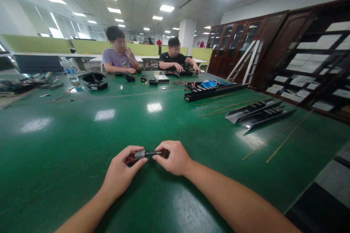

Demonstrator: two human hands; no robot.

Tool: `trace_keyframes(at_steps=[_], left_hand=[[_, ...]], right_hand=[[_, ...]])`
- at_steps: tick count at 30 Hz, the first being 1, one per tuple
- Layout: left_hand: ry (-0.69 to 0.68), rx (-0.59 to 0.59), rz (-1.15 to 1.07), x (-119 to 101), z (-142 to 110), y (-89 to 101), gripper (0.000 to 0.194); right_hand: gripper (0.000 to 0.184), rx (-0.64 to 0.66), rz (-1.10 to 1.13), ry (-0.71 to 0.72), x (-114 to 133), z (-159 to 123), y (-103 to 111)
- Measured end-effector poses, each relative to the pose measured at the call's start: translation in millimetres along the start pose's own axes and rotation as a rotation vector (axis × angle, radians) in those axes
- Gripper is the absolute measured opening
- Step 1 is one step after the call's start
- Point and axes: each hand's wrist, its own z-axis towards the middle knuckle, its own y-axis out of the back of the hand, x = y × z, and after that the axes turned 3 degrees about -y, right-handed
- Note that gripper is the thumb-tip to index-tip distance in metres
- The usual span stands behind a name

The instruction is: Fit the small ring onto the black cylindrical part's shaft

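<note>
A short silver metal cylinder (pixel 140 154) with a thin dark shaft (pixel 150 153) lies level just above the green table, between my two hands. Thumb and fingers of my left hand (pixel 123 169) are closed round the cylinder from the left. From the other side, my right hand (pixel 175 158) pinches the shaft's far end, where a lighter tip (pixel 158 152) shows at the fingertips. The cylinder and shaft look joined in one line; whether they are one piece I cannot tell. Fingers hide parts of both ends.
Black metal channels (pixel 259 114) and thin brass-coloured rods (pixel 287 138) lie to the right on the green table (pixel 68 145). A black headset (pixel 94 81) and small black boxes (pixel 153 82) stand farther back. Two people sit across; a stepladder (pixel 250 62) leans by the cabinets.
</note>
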Motion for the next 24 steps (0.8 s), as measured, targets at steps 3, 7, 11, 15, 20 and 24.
trace_keyframes(at_steps=[3,7,11,15,20,24], left_hand=[[0.007,-0.001,-0.007,0.6,0.6,0.5,0.036],[0.014,0.003,-0.025,2.0,0.8,0.9,0.035],[0.005,-0.006,-0.012,2.2,0.6,0.5,0.036],[-0.005,-0.01,-0.011,2.3,-0.7,0.8,0.035],[0.013,-0.007,-0.017,4.2,-1.6,2.3,0.036],[0.028,-0.005,-0.022,2.5,-1.4,2.8,0.035]], right_hand=[[0.01,-0.003,-0.012,-0.001,-0.7,-0.1,-0.7],[0.01,-0.006,-0.004,-0.009,-0.7,-1.0,-0.6],[0.01,-0.002,0.009,-0.012,0.8,-1.3,1.0],[0.009,0.001,0.024,-0.023,2.4,-0.3,1.2],[0.008,-0.007,0.042,-0.05,3.6,0.4,0.7],[0.008,-0.004,0.064,-0.087,5.1,-0.5,0.9]])
